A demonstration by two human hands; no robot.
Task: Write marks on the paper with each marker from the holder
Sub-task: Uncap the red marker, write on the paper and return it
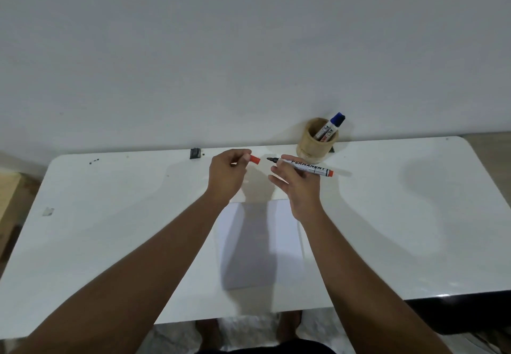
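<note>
Fingers (279,166) round uncapped red-ended marker (309,167)

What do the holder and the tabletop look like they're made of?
The holder looks like wood or bamboo: pale tan, matte, thick-walled, though the grain is too blurred to confirm. The tabletop looks like glossy white plastic or laminate: it shows soft reflections and a bright glint at its near edge.

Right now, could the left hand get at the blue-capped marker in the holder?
Probably not yet. The left hand is shut on the red cap, and the right hand with the uncapped marker lies between it and the holder holding the blue-capped marker.
</note>
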